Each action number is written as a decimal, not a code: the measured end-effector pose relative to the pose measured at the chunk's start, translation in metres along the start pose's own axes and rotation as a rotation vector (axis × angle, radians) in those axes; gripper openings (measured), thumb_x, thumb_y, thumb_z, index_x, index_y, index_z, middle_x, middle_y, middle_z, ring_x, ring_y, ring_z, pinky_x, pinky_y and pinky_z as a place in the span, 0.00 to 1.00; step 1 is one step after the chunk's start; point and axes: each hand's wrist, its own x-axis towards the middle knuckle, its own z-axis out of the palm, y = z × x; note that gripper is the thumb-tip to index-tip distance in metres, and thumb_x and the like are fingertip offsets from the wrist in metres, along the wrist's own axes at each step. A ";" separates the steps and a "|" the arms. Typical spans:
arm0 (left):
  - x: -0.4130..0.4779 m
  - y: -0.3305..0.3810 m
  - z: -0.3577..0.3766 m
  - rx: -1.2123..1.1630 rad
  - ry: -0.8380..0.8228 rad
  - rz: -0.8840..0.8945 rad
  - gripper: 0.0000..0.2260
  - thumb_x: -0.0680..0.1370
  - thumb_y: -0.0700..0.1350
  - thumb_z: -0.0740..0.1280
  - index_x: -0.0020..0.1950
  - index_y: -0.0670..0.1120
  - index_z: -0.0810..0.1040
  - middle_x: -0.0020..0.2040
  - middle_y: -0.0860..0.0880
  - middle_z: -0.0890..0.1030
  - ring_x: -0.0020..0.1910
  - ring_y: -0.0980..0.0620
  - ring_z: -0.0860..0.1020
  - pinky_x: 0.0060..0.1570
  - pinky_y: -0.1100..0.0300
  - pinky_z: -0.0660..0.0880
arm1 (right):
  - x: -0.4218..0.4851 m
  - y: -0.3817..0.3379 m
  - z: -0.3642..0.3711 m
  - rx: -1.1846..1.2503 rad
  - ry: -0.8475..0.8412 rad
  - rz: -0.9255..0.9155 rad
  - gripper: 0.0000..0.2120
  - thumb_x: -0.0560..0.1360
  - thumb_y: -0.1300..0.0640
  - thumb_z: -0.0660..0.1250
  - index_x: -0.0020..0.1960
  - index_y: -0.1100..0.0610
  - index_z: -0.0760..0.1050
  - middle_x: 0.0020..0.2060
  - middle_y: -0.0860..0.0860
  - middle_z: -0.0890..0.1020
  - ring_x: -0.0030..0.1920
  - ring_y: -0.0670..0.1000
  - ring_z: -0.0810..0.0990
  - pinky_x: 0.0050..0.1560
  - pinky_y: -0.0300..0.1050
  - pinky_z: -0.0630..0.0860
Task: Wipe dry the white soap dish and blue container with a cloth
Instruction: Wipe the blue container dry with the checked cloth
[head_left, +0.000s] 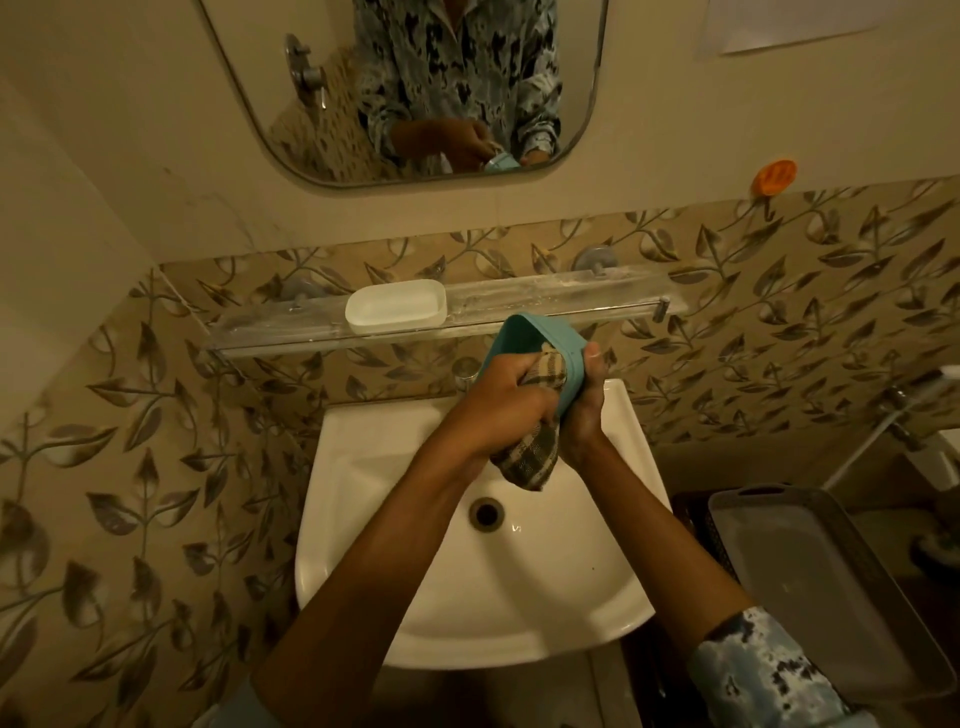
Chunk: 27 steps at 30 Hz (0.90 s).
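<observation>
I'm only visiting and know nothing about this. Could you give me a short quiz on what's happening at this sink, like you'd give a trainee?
1. True or false: the white soap dish lies in the sink.
2. Which hand pushes the checked cloth into the blue container? A) left B) right C) neither
3. Fill in: the soap dish stands on the glass ____ above the sink.

Key
1. False: it stands on the shelf.
2. A: the left hand grips the cloth, while the right hand holds the container.
3. shelf
</observation>
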 end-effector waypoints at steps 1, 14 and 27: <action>0.000 -0.002 0.001 -0.040 0.004 0.002 0.22 0.72 0.35 0.63 0.65 0.49 0.74 0.56 0.47 0.77 0.54 0.50 0.75 0.48 0.57 0.75 | 0.000 -0.001 0.001 -0.001 0.000 -0.010 0.40 0.58 0.27 0.69 0.57 0.56 0.75 0.45 0.50 0.86 0.48 0.48 0.84 0.46 0.42 0.80; -0.003 -0.014 -0.008 -0.006 -0.179 -0.157 0.17 0.72 0.36 0.62 0.60 0.43 0.74 0.52 0.43 0.78 0.50 0.47 0.78 0.45 0.56 0.76 | -0.012 0.007 -0.014 -0.264 0.001 -0.004 0.41 0.61 0.27 0.68 0.61 0.57 0.74 0.54 0.55 0.82 0.56 0.55 0.80 0.56 0.50 0.76; -0.011 -0.038 0.004 -0.812 -0.096 -0.356 0.19 0.72 0.41 0.60 0.63 0.45 0.74 0.56 0.41 0.80 0.53 0.42 0.78 0.47 0.51 0.78 | -0.034 0.013 -0.021 -0.312 0.003 0.091 0.37 0.63 0.29 0.68 0.61 0.55 0.74 0.54 0.53 0.83 0.57 0.54 0.80 0.59 0.53 0.76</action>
